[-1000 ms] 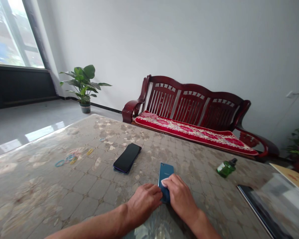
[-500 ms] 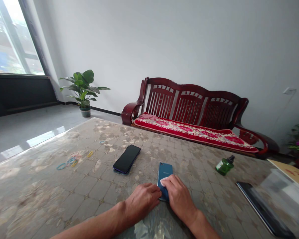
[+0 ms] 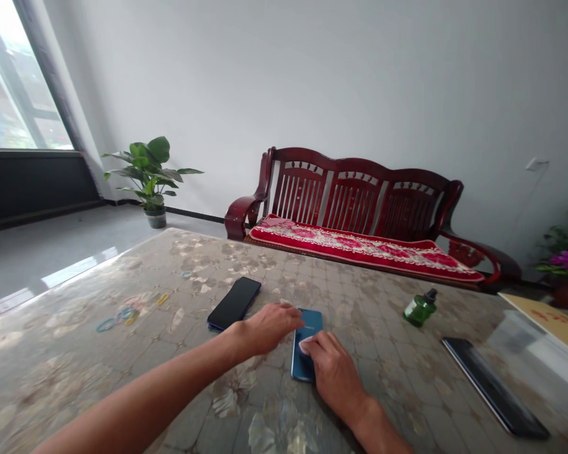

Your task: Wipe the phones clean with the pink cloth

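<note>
A blue phone [image 3: 303,366] lies back side up on the patterned tablecloth, in front of me. My left hand [image 3: 271,325] reaches over to its upper left edge, fingertips touching near the top corner; what its fingers hold, if anything, is hidden. Pinched in my right hand [image 3: 334,369] is a small white pad [image 3: 305,345], which rests against the middle of the phone's back. Just left of my left hand, a black-screened phone [image 3: 235,302] lies on top of another one, whose edge barely shows.
Colourful rings [image 3: 123,315] lie at the left of the table [image 3: 170,366]. On the right are a green bottle [image 3: 421,309], a large dark phone [image 3: 495,386] and a clear plastic box [image 3: 544,353]. Beyond stands a wooden bench [image 3: 355,189]; a potted plant [image 3: 154,176] is at the back left.
My left hand has moved from the phone's lower left edge up to its top left. My right hand stays on the phone with the white pad. The view has shifted slightly.
</note>
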### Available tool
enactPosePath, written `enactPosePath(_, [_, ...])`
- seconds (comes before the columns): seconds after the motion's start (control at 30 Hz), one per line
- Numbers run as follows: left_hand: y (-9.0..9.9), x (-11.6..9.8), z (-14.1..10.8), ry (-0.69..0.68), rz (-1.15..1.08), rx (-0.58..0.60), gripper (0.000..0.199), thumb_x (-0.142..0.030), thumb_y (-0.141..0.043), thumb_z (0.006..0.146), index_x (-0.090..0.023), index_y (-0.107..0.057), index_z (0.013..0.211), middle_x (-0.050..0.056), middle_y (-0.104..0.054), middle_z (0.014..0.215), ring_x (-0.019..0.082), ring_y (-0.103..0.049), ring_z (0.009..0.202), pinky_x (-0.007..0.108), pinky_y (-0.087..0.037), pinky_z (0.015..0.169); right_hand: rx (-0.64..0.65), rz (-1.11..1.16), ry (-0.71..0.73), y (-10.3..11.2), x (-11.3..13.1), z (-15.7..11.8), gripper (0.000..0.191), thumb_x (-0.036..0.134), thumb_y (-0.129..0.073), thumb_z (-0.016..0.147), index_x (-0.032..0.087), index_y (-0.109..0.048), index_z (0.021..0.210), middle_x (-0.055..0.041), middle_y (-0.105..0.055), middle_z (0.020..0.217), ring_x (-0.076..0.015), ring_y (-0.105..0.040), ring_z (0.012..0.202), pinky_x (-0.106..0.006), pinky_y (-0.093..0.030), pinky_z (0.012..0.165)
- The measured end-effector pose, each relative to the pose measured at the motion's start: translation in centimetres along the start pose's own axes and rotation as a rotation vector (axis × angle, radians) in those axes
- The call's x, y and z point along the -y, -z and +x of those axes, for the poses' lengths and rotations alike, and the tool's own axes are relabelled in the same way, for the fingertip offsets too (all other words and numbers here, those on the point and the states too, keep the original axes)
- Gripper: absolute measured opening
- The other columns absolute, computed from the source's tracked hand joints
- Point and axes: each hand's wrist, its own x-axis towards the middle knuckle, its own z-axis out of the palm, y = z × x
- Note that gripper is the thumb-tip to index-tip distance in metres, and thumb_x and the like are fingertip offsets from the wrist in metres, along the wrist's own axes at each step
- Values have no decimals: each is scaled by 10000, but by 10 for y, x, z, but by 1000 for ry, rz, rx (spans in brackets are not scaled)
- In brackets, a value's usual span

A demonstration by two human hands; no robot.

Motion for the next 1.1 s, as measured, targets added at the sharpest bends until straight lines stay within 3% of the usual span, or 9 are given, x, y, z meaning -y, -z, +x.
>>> enactPosePath(0.07, [-1, 4, 14, -95, 73, -4, 561, 22, -634, 777, -279, -571, 1246, 59, -601, 1314, 242, -539, 1225, 344, -441, 977, 1, -4, 3, 0, -1, 0, 268, 24, -485, 913, 215, -653, 997, -45, -605, 922, -199, -551, 895, -317, -466, 807])
enactPosePath(0.17, [-5, 4, 34, -146, 86, -11, 653, -8, -684, 762, -335, -515, 1301, 50, -531, 1397, 234, -524, 1235, 326, -447, 938, 9, -18, 17, 1, -2, 1, 266, 29, -494, 908, 211, -655, 1017, -48, -613, 937, -200, -549, 897, -319, -463, 804])
enactPosePath(0.33, [-7, 2, 58, -56, 68, -1, 634, -48, -793, 633, -325, -588, 1164, 45, -596, 1281, 260, -541, 1172, 327, -452, 886, 50, -48, 17, 4, -2, 2, 282, 26, -525, 887, 228, -668, 1021, -43, -624, 955, -199, -554, 885, -316, -460, 799])
enactPosePath(0.47, [-7, 8, 63, -18, 64, 48, 556, -170, -866, 567, -277, -616, 1051, 51, -650, 1134, 263, -582, 1067, 316, -474, 843, 51, -58, 7, 4, -4, 2, 284, 29, -527, 887, 240, -672, 1008, -39, -633, 956, -198, -563, 885, -319, -466, 804])
enactPosePath(0.6, [-8, 18, 52, 73, 68, 110, 612, -289, -942, 454, -218, -622, 971, 60, -672, 990, 267, -630, 927, 313, -505, 782, -3, -93, -79, 7, -13, 2, 262, 54, -500, 908, 229, -674, 998, -48, -630, 913, -203, -576, 888, -318, -474, 794])
enactPosePath(0.73, [-10, 16, 29, 270, 67, 105, 609, -509, -885, 574, -150, -622, 990, 125, -655, 1029, 307, -633, 940, 361, -516, 799, -56, -86, -188, 13, -24, 2, 258, 113, -452, 954, 228, -683, 967, -47, -628, 893, -200, -593, 873, -313, -473, 793])
enactPosePath(0.9, [-18, -14, 5, 501, 87, 59, 547, -539, -730, 794, -88, -603, 1077, 196, -620, 1063, 361, -598, 999, 441, -506, 820, -88, -63, -198, 9, -28, 4, 278, 118, -436, 963, 221, -686, 1026, -49, -636, 897, -196, -610, 878, -299, -472, 806])
enactPosePath(1.0, [-24, -34, -5, 569, -14, 10, 578, -546, -755, 771, -120, -595, 1128, 168, -604, 1118, 355, -570, 1058, 438, -489, 880, -94, -59, -197, 4, -27, 6, 278, 120, -436, 961, 228, -690, 994, -44, -639, 874, -190, -618, 852, -294, -479, 793])
enactPosePath(1.1, [-28, -49, -15, 521, -183, -9, 659, -488, -810, 736, -148, -554, 1238, 144, -584, 1167, 340, -559, 1095, 434, -487, 919, -101, -56, -190, 2, -26, 7, 274, 124, -437, 960, 232, -688, 990, -44, -641, 881, -187, -620, 856, -291, -487, 792])
